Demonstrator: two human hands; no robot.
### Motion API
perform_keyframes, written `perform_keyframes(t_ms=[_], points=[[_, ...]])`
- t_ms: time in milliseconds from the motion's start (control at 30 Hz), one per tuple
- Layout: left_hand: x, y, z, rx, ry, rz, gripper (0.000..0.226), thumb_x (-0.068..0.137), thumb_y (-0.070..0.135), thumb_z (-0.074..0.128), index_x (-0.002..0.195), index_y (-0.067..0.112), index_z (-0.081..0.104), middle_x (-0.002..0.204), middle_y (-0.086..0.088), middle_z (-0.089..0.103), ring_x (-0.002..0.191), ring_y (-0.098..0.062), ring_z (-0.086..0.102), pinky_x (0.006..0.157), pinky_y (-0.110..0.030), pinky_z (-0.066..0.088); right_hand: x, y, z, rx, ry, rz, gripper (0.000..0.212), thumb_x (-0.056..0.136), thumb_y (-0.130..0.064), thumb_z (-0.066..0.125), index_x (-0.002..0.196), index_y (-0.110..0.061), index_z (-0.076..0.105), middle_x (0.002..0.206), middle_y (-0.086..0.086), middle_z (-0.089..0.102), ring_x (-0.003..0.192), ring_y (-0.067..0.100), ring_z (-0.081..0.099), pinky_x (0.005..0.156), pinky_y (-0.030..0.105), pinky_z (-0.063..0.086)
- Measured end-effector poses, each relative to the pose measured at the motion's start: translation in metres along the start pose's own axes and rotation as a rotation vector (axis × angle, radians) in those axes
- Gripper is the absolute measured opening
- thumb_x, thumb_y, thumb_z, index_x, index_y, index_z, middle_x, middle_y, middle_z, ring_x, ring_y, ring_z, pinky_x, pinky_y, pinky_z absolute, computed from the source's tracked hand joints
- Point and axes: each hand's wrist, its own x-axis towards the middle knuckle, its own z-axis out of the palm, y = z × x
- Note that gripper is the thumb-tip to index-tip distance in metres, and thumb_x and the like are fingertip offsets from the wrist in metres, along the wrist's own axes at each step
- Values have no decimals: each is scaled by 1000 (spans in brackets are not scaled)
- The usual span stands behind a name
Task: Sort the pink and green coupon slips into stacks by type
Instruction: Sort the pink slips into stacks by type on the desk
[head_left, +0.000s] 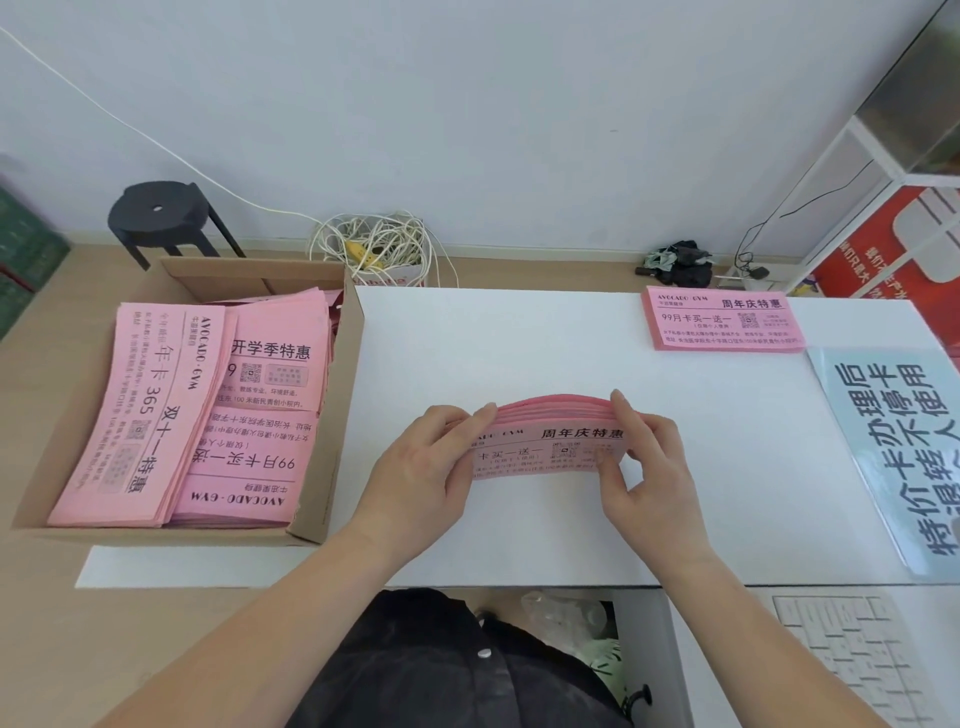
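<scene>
A bundle of pink slips (550, 444) is stood on its long edge at the front middle of the white table (519, 338), its top bowed upward. Its left end is gripped by the left hand (426, 467) and its right end by the right hand (649, 457), with fingers curled over the top edge and thumbs at the printed face. 1 flat stack (722, 322) of matching pink slips is laid at the table's far right, well apart. A blue printed sheet (883, 457) is placed near it. At the left, a cardboard box (337, 415) is filled with loose pink slips (145, 410) turned several ways. A white keyboard (857, 660) is seen at the lower right.
</scene>
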Motion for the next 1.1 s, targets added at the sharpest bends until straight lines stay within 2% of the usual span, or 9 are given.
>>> perform_keyframes(t_ms=[100,300,400,500,600,733,867,967,1100], points=[[1,-1,-3,4,38,-17,51,92,3,64,141,18,58,118,0,58,99,-19,60,71,-39,58,1,0,-1,-6,6,-5,75,88,-1,71,154,-27,45,119,-8,46,111,3,52,91,4,40],[5,3,-2,9,-15,29,46,93,7,64,138,16,59,118,0,59,98,-19,60,73,-36,57,9,-7,-1,-3,-36,46,70,88,-7,73,149,-32,50,122,-12,45,115,-7,48,93,13,39],[6,3,-3,-22,4,-6,43,94,2,61,135,17,62,114,2,60,93,-15,60,74,-32,55,11,-5,-4,48,-49,99,67,90,-4,69,147,-33,51,116,-13,47,110,-1,52,93,21,45],[13,5,-4,-78,-4,-62,46,94,-3,57,133,20,64,108,5,59,87,-8,54,74,-19,47,16,-5,-5,74,-64,112,64,93,3,58,146,-31,52,108,-11,49,100,6,56,88,28,53],[28,10,-7,-170,-32,-187,47,95,1,57,133,28,65,107,9,60,91,-4,56,81,-19,46,28,-12,-9,99,-82,155,61,94,4,56,142,-34,56,101,-10,51,89,7,56,82,26,51],[37,5,-13,-224,-197,-409,50,100,14,58,142,41,54,124,14,58,114,-5,53,99,-24,44,41,-11,-20,47,-269,257,58,96,-4,58,139,-43,58,103,-7,56,86,7,57,78,20,48],[28,-5,-1,-144,-407,-485,41,102,17,54,137,38,58,118,12,55,112,-10,55,91,-23,43,36,-4,-10,-95,-473,322,48,98,-8,57,137,-35,60,106,-7,52,87,8,55,72,19,42],[30,-10,5,-149,-447,-562,36,102,19,56,134,35,59,122,13,53,114,-10,53,91,-23,42,37,-3,-5,-165,-542,361,46,96,-13,57,138,-34,57,114,-5,51,98,14,56,81,25,43],[46,-17,1,-225,-481,-659,33,98,16,61,124,36,64,129,13,57,116,-11,56,99,-27,47,54,-5,-7,-121,-627,460,49,87,-22,72,131,-37,57,117,-6,52,98,10,61,77,26,50]])
